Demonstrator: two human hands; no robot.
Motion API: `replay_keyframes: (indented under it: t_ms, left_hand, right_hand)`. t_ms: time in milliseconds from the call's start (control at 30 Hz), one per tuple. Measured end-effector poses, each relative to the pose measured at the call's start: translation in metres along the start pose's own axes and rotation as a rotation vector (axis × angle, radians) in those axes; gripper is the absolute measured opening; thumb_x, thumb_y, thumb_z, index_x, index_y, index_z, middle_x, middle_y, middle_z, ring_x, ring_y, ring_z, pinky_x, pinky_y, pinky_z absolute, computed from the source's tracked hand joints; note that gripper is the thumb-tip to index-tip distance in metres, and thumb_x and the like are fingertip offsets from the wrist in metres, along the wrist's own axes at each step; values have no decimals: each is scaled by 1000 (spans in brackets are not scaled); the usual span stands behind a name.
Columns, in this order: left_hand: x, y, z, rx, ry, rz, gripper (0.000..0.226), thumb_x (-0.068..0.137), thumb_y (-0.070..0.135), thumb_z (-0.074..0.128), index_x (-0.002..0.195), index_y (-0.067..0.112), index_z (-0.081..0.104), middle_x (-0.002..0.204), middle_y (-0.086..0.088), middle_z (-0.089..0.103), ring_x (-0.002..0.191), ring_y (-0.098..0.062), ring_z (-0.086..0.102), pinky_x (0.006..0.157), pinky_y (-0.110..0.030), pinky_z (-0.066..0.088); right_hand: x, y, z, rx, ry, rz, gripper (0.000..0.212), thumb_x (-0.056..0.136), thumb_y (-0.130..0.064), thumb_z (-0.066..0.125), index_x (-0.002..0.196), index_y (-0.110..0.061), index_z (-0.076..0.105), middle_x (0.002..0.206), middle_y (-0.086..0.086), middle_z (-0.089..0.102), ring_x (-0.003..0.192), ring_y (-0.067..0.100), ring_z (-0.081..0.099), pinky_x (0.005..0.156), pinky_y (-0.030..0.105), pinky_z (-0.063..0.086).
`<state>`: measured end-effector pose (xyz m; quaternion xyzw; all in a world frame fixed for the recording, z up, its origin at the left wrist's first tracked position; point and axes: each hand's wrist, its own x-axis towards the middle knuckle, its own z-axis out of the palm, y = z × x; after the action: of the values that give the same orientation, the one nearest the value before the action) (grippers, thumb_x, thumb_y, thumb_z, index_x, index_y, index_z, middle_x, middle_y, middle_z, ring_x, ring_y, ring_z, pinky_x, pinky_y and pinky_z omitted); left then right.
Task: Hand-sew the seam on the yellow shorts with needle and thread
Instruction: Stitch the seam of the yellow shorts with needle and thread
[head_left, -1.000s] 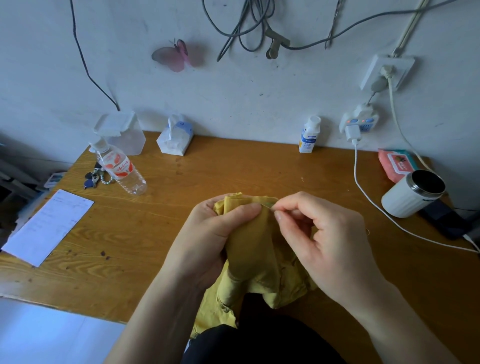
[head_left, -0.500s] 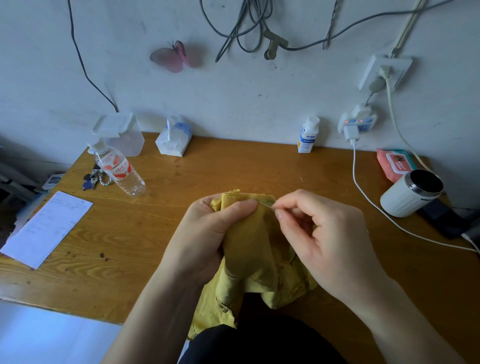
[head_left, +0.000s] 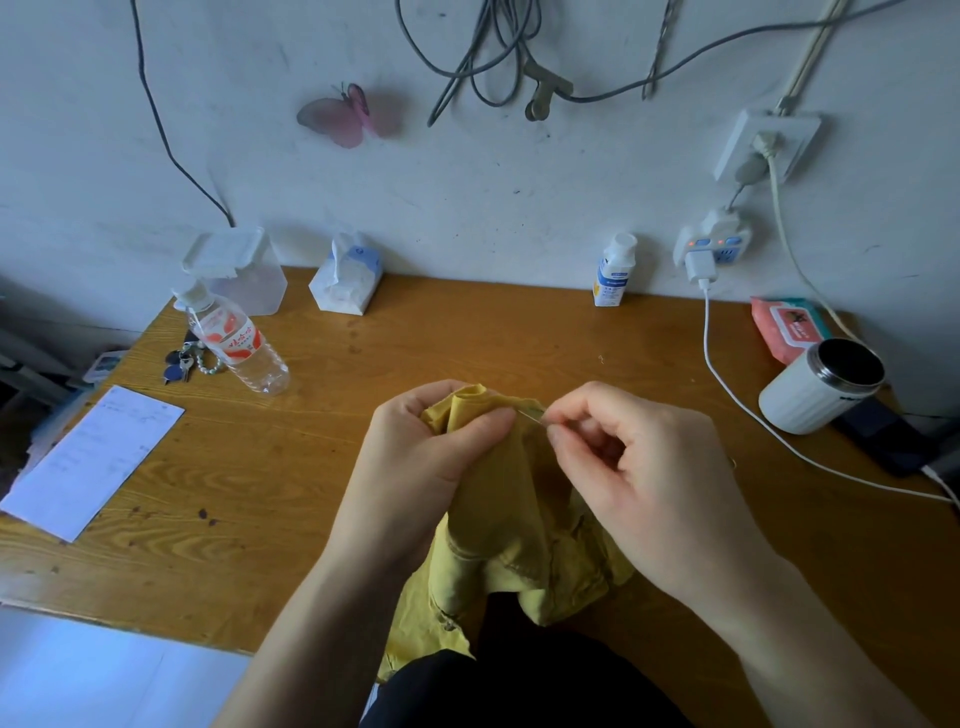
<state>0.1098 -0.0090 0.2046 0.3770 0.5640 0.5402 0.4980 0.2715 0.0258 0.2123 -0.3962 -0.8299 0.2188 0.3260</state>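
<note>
No text is readable. The water bottle label (head_left: 228, 336) and white bottle (head_left: 614, 275) carry print. Both are too blurred.

A desk in a lived-in room at home.
The wooden desk (head_left: 467, 338) against a scuffed white wall carries a tissue pack (head_left: 345, 283), water bottle (head_left: 234, 343), keys (head_left: 182, 361) and mug (head_left: 818, 387); a butterfly decoration (head_left: 337, 114) and wall socket (head_left: 766, 148) are above.

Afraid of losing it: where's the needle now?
In the head view, the needle sits centre frame, pinched by the right hand against the yellow shorts held by the left hand.
</note>
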Motion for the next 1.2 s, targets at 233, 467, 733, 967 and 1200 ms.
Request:
replay_keyframes:
  t_ms: [233, 467, 733, 967, 1200]
  left_hand:
    - [-1, 1, 0, 119, -32, 55, 2, 72, 18, 73, 73, 18, 74, 71, -4, 71, 70, -16, 68, 64, -25, 55]
    - [-2, -3, 3, 252, 42, 95, 1, 73, 21, 74, 73, 21, 73, 71, -2, 71, 72, -21, 68, 69, -40, 59]
    - [-5, -7, 14, 334, 188, 154, 5, 73, 22, 75, 69, 20, 73, 64, 4, 70, 63, -12, 66, 58, -28, 57]
    - [-7, -9, 19, 316, 149, 151, 6, 73, 20, 75, 68, 19, 73, 65, 2, 70, 62, -11, 66, 54, -23, 56]
    - [1, -4, 6, -15, -49, -184, 30, 56, 32, 79, 80, 14, 75, 83, -11, 74, 82, -26, 70, 70, -35, 57]
  right_hand:
    - [8, 16, -9, 319, -343, 216, 33, 91, -22, 56, 122, -33, 58, 53, -12, 57, 50, 2, 53, 61, 8, 41]
    - [6, 14, -4, 308, -258, 217, 13, 90, -20, 57, 84, -29, 65, 54, -14, 59, 48, 4, 53, 49, 12, 40]
    - [1, 1, 6, -66, -75, 86, 5, 87, -14, 64, 85, -16, 68, 54, -15, 54, 39, 1, 44, 40, 10, 35]
    - [-1, 0, 9, -131, -37, 70, 4, 86, -12, 66, 84, -13, 69, 56, -16, 52, 40, -7, 37, 41, 4, 29]
    - [6, 14, -8, 281, -211, 233, 17, 87, -19, 61, 73, -27, 65, 48, -15, 57, 46, 3, 54, 48, 12, 41]
